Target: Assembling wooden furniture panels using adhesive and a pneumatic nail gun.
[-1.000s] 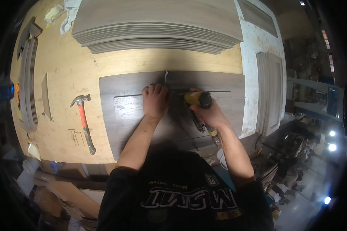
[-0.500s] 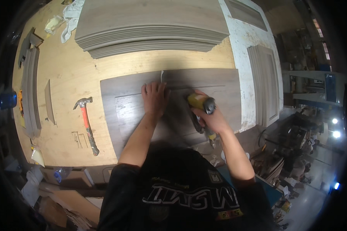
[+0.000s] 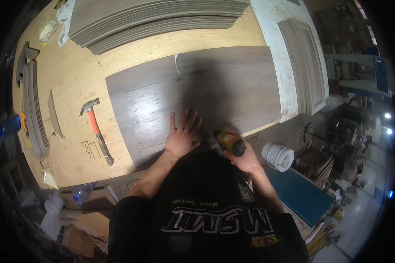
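A wide grey-brown wood-grain cabinet door panel (image 3: 232, 83) lies flat on the bench before me. My left hand (image 3: 183, 133) rests on its near part, fingers spread and palm down. In my right hand (image 3: 245, 158) is a yellow and black nail gun (image 3: 229, 142), its nose at the panel's near edge. My body and the gun hide the contact point. A thin white strip (image 3: 177, 63) lies near the panel's far edge. Left of the panel sits a claw hammer (image 3: 96, 129) with an orange and dark handle, beside several loose nails (image 3: 91, 149).
Stacked grey panels (image 3: 162, 22) lie at the far side, and more panels (image 3: 300, 65) lean in a row at the right. Narrow strips (image 3: 34, 109) are piled at the bench's left end. A white bucket (image 3: 277, 157) and a teal board (image 3: 300, 197) are below at right.
Both hands have come back from the panel's middle to its near edge, the nail gun moving with my right hand. The whole view has shifted and turned slightly.
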Tool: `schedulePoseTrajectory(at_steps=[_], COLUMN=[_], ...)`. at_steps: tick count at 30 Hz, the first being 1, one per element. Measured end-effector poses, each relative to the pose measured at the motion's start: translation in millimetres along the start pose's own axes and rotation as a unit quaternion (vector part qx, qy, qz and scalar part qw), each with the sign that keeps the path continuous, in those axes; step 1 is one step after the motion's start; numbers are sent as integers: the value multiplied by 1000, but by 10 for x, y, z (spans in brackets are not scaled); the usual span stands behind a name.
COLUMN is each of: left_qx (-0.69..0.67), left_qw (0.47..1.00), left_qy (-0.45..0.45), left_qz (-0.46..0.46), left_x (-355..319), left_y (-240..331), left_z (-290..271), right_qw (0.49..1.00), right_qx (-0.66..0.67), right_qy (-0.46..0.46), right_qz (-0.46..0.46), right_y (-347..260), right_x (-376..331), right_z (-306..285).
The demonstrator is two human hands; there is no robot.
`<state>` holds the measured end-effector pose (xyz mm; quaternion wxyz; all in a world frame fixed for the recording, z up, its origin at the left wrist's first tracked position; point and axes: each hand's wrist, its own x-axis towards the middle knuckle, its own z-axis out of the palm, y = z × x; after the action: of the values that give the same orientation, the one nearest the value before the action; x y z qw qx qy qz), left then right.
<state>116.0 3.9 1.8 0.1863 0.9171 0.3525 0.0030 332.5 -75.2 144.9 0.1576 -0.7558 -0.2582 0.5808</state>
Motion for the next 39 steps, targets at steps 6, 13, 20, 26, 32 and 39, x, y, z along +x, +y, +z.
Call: schedulePoseTrajectory(at_steps=[6, 13, 20, 26, 32, 39], left_qx=[-18, -24, -39, -41, -35, -37], left_qw=[1000, 999, 999, 999, 999, 997], left_qy=[18, -25, 7, 12, 8, -9], left_qz=[3, -6, -3, -6, -8, -70], left_x=[-31, -13, -14, -15, -20, -240], left_y=[1, 19, 11, 17, 31, -3], left_z=[20, -45, -3, -45, -85, -168], right_qw=[993, 996, 995, 982, 995, 977], right_qx=[-55, -37, -15, -37, 47, 166], right_qy=[10, 30, 30, 43, 12, 94], right_qz=[-107, -80, -99, -180, -93, -94], right_y=[100, 176, 212, 194, 125, 29], right_x=[21, 63, 56, 57, 47, 9], right_z=[160, 190, 185, 197, 39, -994])
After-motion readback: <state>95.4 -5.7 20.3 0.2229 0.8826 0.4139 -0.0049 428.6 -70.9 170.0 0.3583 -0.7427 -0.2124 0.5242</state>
